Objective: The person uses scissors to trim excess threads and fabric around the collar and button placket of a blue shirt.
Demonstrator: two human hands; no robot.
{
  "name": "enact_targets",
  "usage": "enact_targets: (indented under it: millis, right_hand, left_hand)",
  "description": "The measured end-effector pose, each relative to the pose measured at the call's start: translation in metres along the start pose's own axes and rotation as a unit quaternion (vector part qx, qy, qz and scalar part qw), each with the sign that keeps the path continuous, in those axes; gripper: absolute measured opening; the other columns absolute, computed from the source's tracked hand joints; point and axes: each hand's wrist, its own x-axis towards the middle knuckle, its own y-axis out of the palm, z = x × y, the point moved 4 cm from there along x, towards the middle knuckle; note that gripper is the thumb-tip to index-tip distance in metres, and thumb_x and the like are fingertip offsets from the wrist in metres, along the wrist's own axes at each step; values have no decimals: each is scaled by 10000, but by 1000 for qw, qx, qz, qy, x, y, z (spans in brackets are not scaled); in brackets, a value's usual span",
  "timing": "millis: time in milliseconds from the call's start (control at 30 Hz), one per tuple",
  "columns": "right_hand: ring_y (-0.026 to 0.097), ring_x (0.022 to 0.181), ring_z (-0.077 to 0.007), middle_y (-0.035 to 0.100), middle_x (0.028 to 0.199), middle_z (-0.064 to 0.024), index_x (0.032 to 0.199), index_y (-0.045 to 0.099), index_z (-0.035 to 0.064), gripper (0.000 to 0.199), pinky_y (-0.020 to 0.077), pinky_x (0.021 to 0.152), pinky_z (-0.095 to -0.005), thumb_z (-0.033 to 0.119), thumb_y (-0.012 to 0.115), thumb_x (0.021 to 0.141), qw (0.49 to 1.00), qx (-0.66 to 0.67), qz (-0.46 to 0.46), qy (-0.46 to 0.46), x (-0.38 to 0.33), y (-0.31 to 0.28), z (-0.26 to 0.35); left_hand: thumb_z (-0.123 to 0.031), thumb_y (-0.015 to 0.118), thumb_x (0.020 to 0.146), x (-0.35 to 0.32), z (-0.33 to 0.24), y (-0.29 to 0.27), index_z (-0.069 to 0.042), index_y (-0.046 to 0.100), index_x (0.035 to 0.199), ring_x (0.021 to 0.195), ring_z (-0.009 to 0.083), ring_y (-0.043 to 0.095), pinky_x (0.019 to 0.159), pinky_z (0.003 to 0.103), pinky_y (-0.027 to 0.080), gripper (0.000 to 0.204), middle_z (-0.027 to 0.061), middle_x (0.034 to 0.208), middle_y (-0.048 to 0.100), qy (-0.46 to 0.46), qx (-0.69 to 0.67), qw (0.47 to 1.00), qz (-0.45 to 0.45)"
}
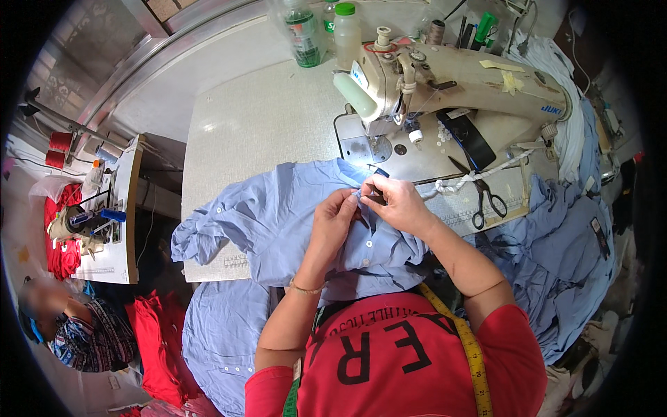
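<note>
Two work tables around us. Far left we get a metal-framed window [76,83], then the smaller table [124,243] with red cloth [66,258] bunched by its machine. Seated co-worker [101,337] near it, red fabric [163,347] hanging alongside. Next, our main table [257,118]: pale, lightly speckled top. We have the blue shirt [278,208] rumpled across its front edge, draping toward our body. Left hand [335,217] pinches shirt fabric, thumb against fingers. Green-capped bottle [347,35] stands at the table's back. Right hand [397,203] pinches the shirt too, fingertips just beside the left's; exact bit gripped is too small to tell. Sewing machine [462,76] behind, loose white buttons [443,132] under its arm. Black scissors [479,187] cross a twisted white cord [451,186]. Far right, piled blue garments [556,257].
</note>
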Motion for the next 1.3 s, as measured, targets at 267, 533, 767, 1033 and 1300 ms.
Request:
enact_targets:
  millis: [267,533,767,1033,1300]
  right_hand:
    - [592,620,-255,573,668,-76,854,554,37,130,455,572,-326,129,637,815,987,105,120,19,-7,1,7]
    - [622,679,-321,622,762,-147,955,512,24,387,478,617,-391,312,686,763,998,-47,38,-10,-4,-10,0]
    - [614,676,-333,620,713,-146,896,542,37,285,471,609,-399,255,674,769,997,-63,22,-36,-3,-8,3]
    - [610,636,-224,611,708,-97,886,525,19,227,454,585,-298,171,669,798,998,-27,-6,-64,-4,-5,-2]
    - [561,607,-137,613,726,-58,914,563,29,260,460,574,-267,182,705,758,997,41,-6,59,-8,-10,-9]
  left_hand:
    - [-109,500,928,1,-2,1,29,591,1005,732,69,550,670,210,459,182,16,826,605,10,-5,1000,-15]
    - [-138,520,925,1,4,-5,5,598,1016,753,85,570,704,236,483,187,18,862,614,-19,-123,992,9]
    - [-106,526,917,1,7,-7,11,599,1023,823,117,590,758,265,494,174,53,912,627,-37,-135,990,23]
    - [-102,537,912,2,10,-9,1,611,1019,809,103,581,743,242,484,165,37,912,625,-36,-130,990,32]
    - [-118,559,903,-2,0,-1,6,621,981,742,62,542,686,207,453,159,0,837,609,3,-70,998,-4]
